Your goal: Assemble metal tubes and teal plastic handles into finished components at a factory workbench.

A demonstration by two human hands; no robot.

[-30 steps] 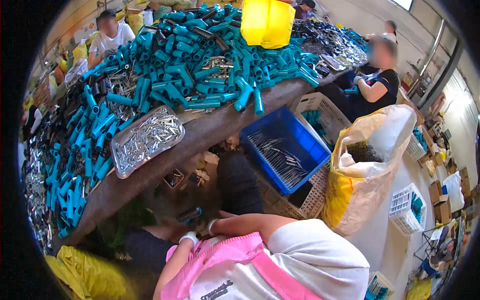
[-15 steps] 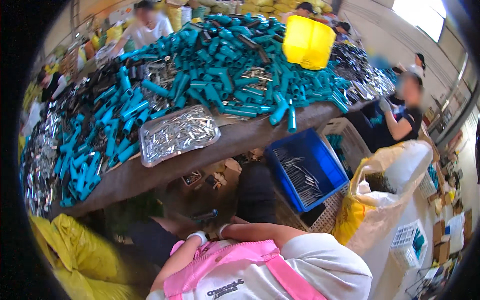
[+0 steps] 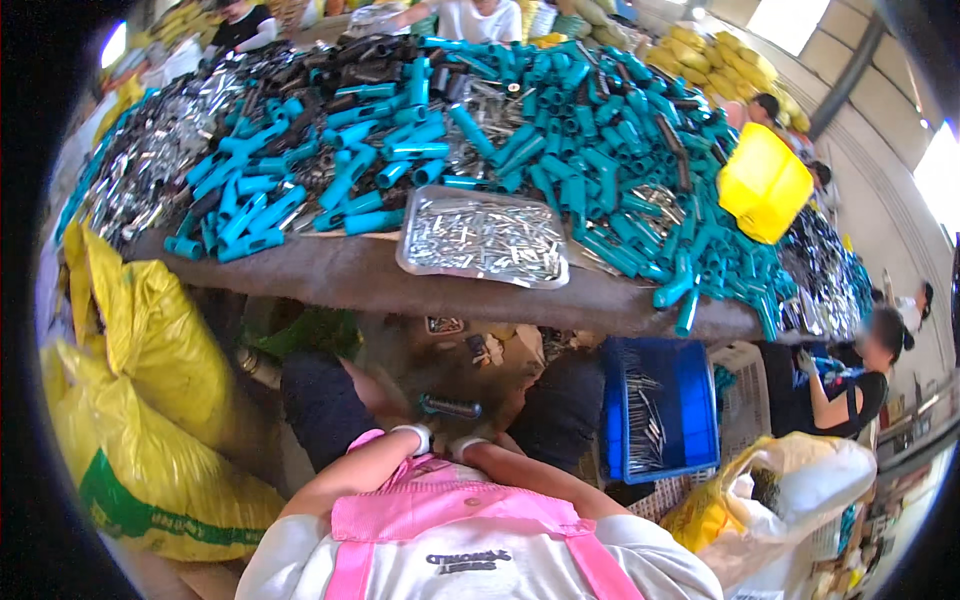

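My left hand (image 3: 417, 438) and my right hand (image 3: 464, 446) are low over my lap, at the top of a pink apron (image 3: 450, 505). Both show white glove or cuff fabric; their fingers are hidden, so any grip is out of sight. Just beyond them, between my knees, is a dark cylindrical piece with teal at its ends (image 3: 450, 406); I cannot tell whether a hand touches it. On the table's near edge lies a clear tray (image 3: 410, 262) full of small silver metal pieces. Behind it spreads a heap of teal plastic tube-like parts (image 3: 600, 150).
A blue bin (image 3: 700, 420) with thin metal rods stands right of my knee, near an open woven sack (image 3: 800, 490). Full yellow sacks (image 3: 160, 380) crowd my left. A yellow container (image 3: 765, 183) sits on the heap. A co-worker (image 3: 850, 390) sits at the right.
My view has swung left and down, so the table, tray and bin appear farther right. Both hands remain low at my lap.
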